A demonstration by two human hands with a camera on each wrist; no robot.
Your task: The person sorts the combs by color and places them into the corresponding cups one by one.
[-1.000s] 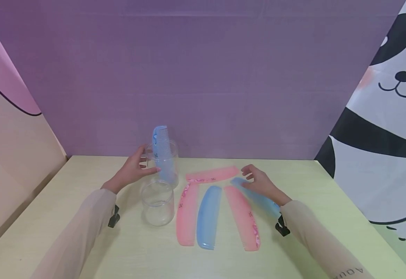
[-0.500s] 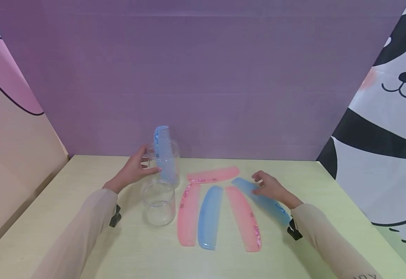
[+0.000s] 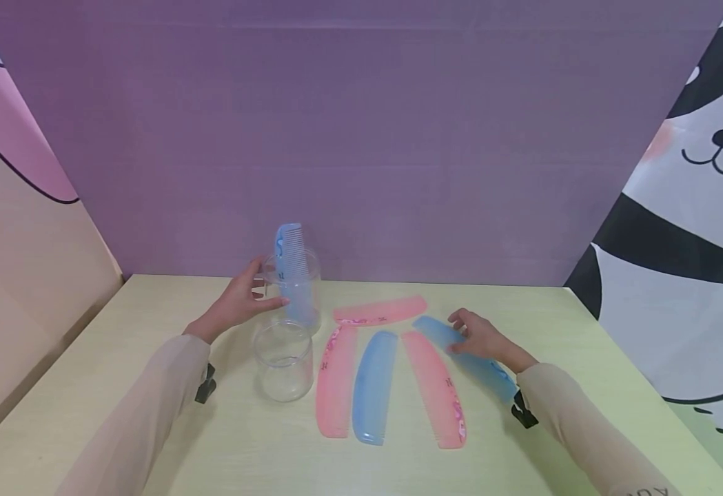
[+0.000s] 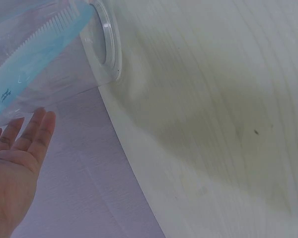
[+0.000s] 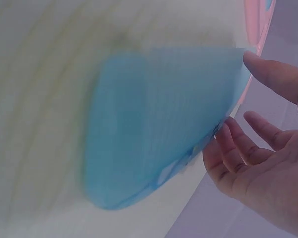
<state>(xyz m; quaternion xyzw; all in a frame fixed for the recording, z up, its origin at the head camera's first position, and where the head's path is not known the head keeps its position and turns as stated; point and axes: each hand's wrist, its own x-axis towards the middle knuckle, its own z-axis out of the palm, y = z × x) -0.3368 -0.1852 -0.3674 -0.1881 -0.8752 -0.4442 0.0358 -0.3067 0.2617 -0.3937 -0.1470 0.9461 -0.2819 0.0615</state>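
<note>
My left hand [image 3: 237, 301] is at the left side of a clear cup [image 3: 311, 317], thumb across its near side and the other fingers at its left and far sides. In the left wrist view, fairly straight fingers [image 4: 31, 136] meet the cup's wall. Inside that cup a blue comb [image 3: 291, 258] leans upright. My right hand [image 3: 482, 337] is over another blue comb [image 3: 482, 368] lying slanted on the table. In the right wrist view, the thumb is at one long edge of this comb [image 5: 139, 124] and bent fingers are at the other.
A second clear cup [image 3: 283, 372] stands in front of the first. Between the hands lie a pink comb [image 3: 335, 386], a blue comb [image 3: 373, 386], another pink comb [image 3: 435, 389] and a crosswise pink comb [image 3: 386, 310]. A purple backdrop [image 3: 361, 151] closes off the far edge.
My right hand has moved right along the slanted blue comb, then slightly lower with the fingers nearer its edges. The left hand has stayed at the far cup. The combs lie unchanged.
</note>
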